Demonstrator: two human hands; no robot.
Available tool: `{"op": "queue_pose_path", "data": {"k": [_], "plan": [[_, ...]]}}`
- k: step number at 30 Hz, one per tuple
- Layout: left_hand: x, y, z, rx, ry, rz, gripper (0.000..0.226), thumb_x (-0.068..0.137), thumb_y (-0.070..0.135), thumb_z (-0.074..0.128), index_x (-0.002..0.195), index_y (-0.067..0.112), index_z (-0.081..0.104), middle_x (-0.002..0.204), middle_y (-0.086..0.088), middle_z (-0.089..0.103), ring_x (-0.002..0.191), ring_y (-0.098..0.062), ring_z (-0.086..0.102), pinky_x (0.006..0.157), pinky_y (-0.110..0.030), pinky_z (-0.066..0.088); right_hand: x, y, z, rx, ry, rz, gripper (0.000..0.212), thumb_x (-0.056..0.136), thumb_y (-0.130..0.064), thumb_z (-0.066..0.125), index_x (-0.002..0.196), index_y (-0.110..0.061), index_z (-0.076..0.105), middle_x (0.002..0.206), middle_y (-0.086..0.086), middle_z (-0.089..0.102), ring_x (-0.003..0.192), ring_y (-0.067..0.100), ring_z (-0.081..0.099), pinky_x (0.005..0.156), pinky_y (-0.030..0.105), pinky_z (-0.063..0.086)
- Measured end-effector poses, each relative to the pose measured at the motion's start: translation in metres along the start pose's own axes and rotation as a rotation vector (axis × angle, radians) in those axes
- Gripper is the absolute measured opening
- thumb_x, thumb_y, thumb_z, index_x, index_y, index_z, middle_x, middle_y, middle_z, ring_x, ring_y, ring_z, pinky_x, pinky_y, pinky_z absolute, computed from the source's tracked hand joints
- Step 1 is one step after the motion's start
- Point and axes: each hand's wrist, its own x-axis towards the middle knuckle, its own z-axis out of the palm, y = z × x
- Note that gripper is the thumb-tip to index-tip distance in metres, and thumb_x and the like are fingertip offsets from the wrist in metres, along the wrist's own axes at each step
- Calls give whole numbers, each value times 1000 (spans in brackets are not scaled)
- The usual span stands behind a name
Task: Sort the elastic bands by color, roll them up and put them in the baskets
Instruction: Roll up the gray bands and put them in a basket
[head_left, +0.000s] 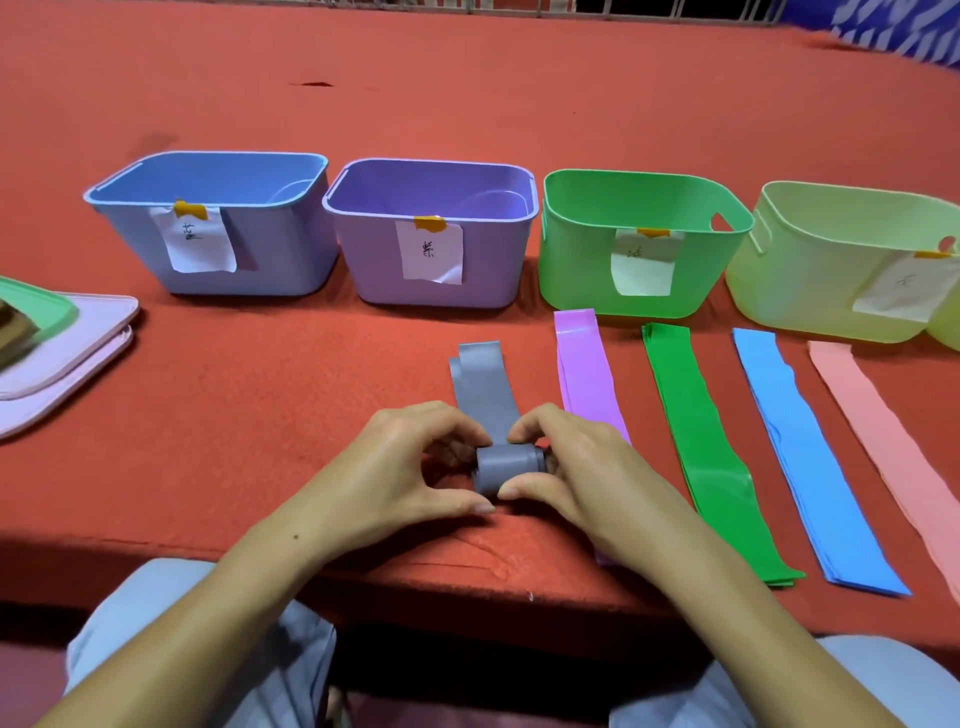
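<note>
A grey elastic band (483, 382) lies on the red cloth in front of me, its near end wound into a tight roll (506, 470). My left hand (410, 462) and my right hand (566, 465) pinch the roll from either side. To the right, purple bands (584, 374), green bands (696, 431), blue bands (795, 441) and pink bands (878, 421) lie flat in strips. Behind them stand a blue basket (130, 189), a purple basket (363, 208), a green basket (571, 249) and a pale green basket (779, 291), each with a paper label.
Stacked pink lids (78, 343) and a green lid (36, 306) lie at the left edge. The table's front edge (467, 587) runs just below my hands, with my knees under it. Part of another pale basket (948, 332) shows at the far right.
</note>
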Motion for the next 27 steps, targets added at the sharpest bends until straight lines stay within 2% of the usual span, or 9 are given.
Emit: {"op": "queue_pose_path", "data": {"k": [3, 6, 9, 13, 17, 20, 22, 24, 27], "plan": [[3, -1, 2, 91, 36, 33, 48, 75, 43, 94, 113, 26, 71, 97, 17, 69, 86, -5, 68, 80, -32, 58, 7, 5, 0, 70, 41, -26, 42, 87, -42, 82, 120, -21, 67, 91, -21, 58, 79, 0, 48, 77, 21, 38], [1, 0, 2, 82, 50, 22, 39, 82, 41, 90, 113, 27, 71, 92, 19, 68, 80, -7, 67, 74, -27, 55, 10, 8, 1, 72, 56, -50, 39, 88, -44, 81, 119, -23, 71, 103, -6, 66, 84, 3, 51, 79, 20, 40], [1, 3, 3, 122, 66, 18, 33, 86, 38, 87, 113, 25, 72, 85, 17, 67, 75, -8, 65, 70, -21, 50, 10, 10, 2, 76, 65, -52, 40, 91, -45, 77, 125, -26, 71, 122, -10, 54, 93, -3, 54, 91, 16, 42], [5, 3, 4, 142, 85, -20, 30, 85, 39, 84, 110, 25, 74, 81, 19, 66, 74, -3, 63, 68, -17, 47, 8, 10, 2, 51, 5, -58, 50, 94, -43, 74, 140, -25, 63, 122, -13, 52, 92, 1, 57, 90, 21, 49], [7, 2, 4, 132, 82, -59, 35, 83, 49, 77, 110, 27, 75, 91, 17, 70, 82, -4, 63, 74, -21, 48, 9, 10, 2, -27, 5, -77, 62, 91, -39, 78, 147, -26, 55, 127, -13, 53, 99, 0, 52, 95, 27, 49], [9, 0, 4, 188, 73, -61, 36, 84, 53, 73, 111, 29, 74, 98, 15, 67, 89, -4, 61, 80, -23, 48, 11, 10, 2, 1, 41, -59, 56, 89, -40, 81, 137, -29, 53, 122, -14, 59, 90, -2, 48, 90, 29, 49], [9, -3, 4, 173, 64, -70, 32, 88, 52, 75, 112, 31, 73, 102, 15, 62, 89, -4, 61, 78, -15, 45, 12, 11, 2, 13, 43, -55, 46, 90, -42, 80, 127, -31, 55, 111, -19, 57, 85, -1, 49, 85, 30, 51], [8, -5, 5, 155, 57, -80, 31, 92, 46, 76, 118, 30, 73, 105, 15, 59, 90, -3, 61, 76, -10, 42, 13, 14, 1, 7, 43, -54, 41, 91, -43, 78, 125, -31, 57, 108, -19, 58, 85, 1, 50, 83, 31, 51], [5, -5, 8, 142, 84, -53, 36, 97, 37, 74, 132, 28, 68, 106, 15, 58, 90, -8, 60, 78, -11, 43, 16, 15, 2, 8, 35, -53, 41, 94, -45, 73, 129, -31, 58, 110, -12, 60, 89, 5, 52, 86, 33, 50]]}}
